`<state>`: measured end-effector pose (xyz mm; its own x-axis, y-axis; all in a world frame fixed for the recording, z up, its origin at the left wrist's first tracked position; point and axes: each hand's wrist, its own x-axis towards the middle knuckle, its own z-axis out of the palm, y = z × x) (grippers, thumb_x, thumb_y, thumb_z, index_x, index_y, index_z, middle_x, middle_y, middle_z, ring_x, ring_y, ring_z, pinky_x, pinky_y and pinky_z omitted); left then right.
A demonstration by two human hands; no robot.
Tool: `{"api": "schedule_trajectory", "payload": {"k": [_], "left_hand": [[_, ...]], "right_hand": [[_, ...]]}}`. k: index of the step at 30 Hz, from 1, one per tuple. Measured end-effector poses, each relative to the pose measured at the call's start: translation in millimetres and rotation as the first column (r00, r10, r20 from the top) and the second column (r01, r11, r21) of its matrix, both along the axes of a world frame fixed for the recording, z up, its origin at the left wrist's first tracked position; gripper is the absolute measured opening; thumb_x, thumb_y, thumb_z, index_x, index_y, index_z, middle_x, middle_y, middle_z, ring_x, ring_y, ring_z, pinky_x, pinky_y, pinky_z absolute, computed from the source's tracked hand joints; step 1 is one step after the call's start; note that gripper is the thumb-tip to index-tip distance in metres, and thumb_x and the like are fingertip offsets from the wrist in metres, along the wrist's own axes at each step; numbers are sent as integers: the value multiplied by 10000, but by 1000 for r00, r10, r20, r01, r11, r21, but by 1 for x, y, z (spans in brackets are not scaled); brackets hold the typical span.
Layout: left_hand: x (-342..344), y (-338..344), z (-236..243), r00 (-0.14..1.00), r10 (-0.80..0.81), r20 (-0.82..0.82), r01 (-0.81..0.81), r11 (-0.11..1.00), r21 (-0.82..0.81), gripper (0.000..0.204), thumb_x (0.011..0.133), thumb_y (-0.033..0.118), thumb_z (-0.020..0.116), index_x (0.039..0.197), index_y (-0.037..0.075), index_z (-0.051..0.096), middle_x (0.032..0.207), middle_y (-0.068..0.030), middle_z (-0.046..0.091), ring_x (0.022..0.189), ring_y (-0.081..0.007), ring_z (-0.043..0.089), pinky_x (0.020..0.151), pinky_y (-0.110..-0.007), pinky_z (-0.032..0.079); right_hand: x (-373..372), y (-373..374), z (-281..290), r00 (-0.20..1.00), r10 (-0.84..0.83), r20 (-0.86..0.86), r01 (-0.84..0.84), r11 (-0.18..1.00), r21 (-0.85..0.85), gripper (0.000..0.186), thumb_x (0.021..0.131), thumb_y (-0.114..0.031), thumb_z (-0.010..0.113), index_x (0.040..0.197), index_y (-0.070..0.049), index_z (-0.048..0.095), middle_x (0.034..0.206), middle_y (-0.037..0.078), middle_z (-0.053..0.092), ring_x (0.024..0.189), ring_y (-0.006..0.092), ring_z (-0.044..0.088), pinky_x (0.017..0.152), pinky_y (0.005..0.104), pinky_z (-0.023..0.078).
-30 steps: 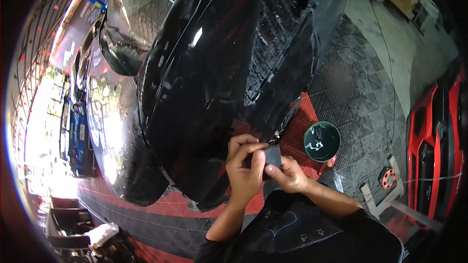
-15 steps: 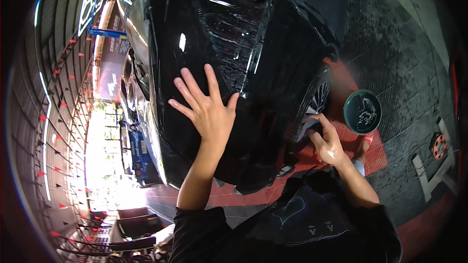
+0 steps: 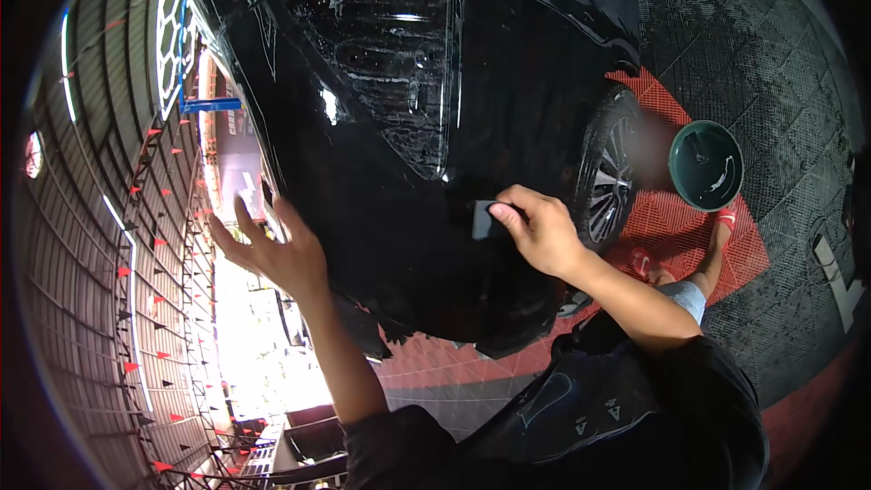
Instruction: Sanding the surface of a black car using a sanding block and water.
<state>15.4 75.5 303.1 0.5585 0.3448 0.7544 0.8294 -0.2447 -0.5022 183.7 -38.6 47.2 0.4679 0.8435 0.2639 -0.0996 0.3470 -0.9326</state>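
Observation:
A glossy black car body panel fills the middle, with wet, streaked film over its upper part. My right hand pinches a small flat grey squeegee against the panel, left of the wheel. My left hand has its fingers spread and bent at the panel's left edge; I cannot tell whether the fingertips touch it.
A dark green basin with liquid stands beside the wheel, near my feet in red footwear, on red and dark grid mats. Light grey bars lie at the right. A blue metal arm shows beyond the car's left side.
My hands were together on the grey squeegee; my left one then spread on the panel and now sits farther left. My right hand has risen onto the panel with the squeegee. My view has shifted.

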Motion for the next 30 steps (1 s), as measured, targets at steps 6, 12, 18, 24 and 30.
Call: {"api": "schedule_trajectory", "payload": {"k": [6, 12, 18, 24, 30], "left_hand": [[-81, -24, -15, 881, 149, 448, -7, 953, -303, 556, 1106, 388, 398, 1418, -60, 502, 1524, -252, 418, 1445, -397, 388, 1191, -497, 321], [-66, -19, -21, 855, 132, 502, 63, 933, -353, 564, 1121, 396, 344, 1428, -51, 497, 1462, -241, 504, 1370, -369, 491, 1141, -445, 397], [-60, -20, -25, 796, 109, 595, 104, 944, -313, 577, 1118, 409, 337, 1427, -54, 491, 1453, -249, 528, 1383, -359, 505, 1156, -438, 402], [-57, -22, -24, 789, 161, 592, 33, 952, -304, 612, 1113, 451, 336, 1404, -57, 514, 1420, -248, 565, 1361, -355, 535, 1148, -429, 414], [-61, -21, -25, 811, 165, 561, 27, 948, -318, 618, 1116, 462, 309, 1392, -44, 533, 1409, -237, 582, 1336, -344, 557, 1133, -429, 425]], "right_hand": [[-35, 17, -4, 997, -66, -48, 70, 993, 98, 160, 1006, -85, 609, 1163, -114, 611, 908, 137, 640, 769, 376, 672, 677, 476, 539], [-61, 11, -2, 992, 14, -128, 7, 987, 162, 608, 847, -315, 854, 1334, -53, 601, 1098, 135, 558, 949, 322, 631, 852, 398, 537], [-95, 21, -7, 968, -225, -112, 244, 949, 199, 400, 867, -105, 804, 1239, -75, 661, 1097, 126, 559, 915, 282, 623, 801, 373, 544], [-96, 35, -5, 936, -349, 50, 344, 935, 92, 373, 821, 98, 678, 1129, -110, 719, 1108, 74, 590, 831, 225, 603, 680, 345, 542], [-97, 30, -18, 817, -375, 438, 383, 921, 74, 408, 863, -79, 704, 1262, -162, 702, 1173, 67, 604, 909, 220, 603, 713, 333, 578]]}}
